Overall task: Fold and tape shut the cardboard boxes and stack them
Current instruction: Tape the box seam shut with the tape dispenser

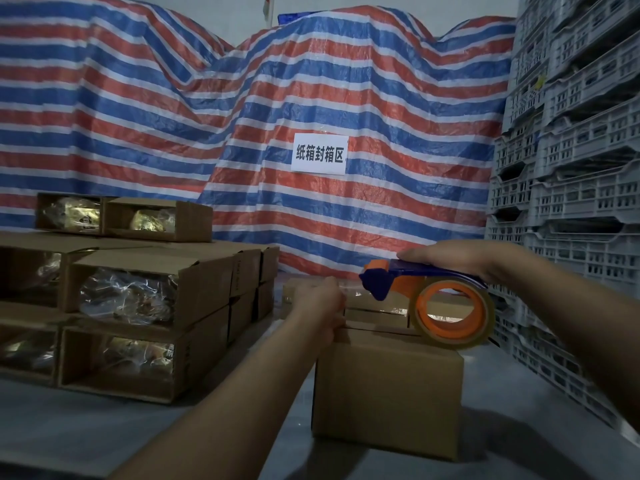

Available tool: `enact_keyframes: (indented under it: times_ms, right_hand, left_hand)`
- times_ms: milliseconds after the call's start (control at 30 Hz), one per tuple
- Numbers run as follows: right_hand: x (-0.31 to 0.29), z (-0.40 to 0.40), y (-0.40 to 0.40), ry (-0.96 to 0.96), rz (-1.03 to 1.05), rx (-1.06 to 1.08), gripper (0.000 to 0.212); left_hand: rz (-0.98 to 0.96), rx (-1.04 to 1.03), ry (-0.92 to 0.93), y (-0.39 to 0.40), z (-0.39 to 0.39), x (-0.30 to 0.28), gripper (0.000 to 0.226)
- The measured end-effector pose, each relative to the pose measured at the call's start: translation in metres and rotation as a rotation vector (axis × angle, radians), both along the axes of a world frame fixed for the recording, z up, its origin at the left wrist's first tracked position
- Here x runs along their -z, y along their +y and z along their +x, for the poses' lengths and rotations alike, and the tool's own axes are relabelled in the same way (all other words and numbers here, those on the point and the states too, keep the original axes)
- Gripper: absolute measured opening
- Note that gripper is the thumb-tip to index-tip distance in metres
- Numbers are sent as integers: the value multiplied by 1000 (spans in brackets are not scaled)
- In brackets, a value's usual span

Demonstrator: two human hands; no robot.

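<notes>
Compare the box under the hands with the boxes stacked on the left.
The box under the hands has its flaps folded down on top; the stacked boxes lie with open ends showing plastic-wrapped contents. The box stands alone, with the left hand on it and the right hand holding the tape dispenser over it; the stacked boxes lie untouched. Both are plain brown cardboard.

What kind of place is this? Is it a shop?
Probably a warehouse packing corner, not a shop. A paper sign hangs on a striped tarp, grey plastic crates are stacked at the right, and open cardboard boxes are piled at the left.
</notes>
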State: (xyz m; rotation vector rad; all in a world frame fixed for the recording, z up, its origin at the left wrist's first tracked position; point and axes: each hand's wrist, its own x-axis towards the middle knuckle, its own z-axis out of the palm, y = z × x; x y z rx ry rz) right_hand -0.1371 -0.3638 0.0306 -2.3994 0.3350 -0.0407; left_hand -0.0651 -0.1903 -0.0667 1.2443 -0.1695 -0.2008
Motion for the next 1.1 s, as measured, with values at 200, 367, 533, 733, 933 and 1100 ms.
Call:
enact_keyframes:
  times_ms: [200, 367, 533, 733, 933, 1100]
  right_hand:
    - [-4, -3, -3, 33, -73, -16, 41]
    - [0, 7, -2, 29, -203, -71, 37]
    - [1, 16, 2, 47, -432, -108, 33]
    - [6, 33, 14, 76, -631, -167, 20]
    - [8, 40, 14, 47, -728, -176, 14]
    - [6, 33, 17, 105, -808, -215, 12]
  left_hand:
    - [-262, -52, 110, 8, -2, 4, 33]
    - [-358, -18, 123, 15, -8, 9, 26]
    - [29, -142, -37, 29, 10, 22, 10]
    - [426, -233, -269, 51, 25, 46, 32]
    - [474, -241, -346, 53, 36, 52, 42]
    - [553, -249, -426, 54, 42, 50, 42]
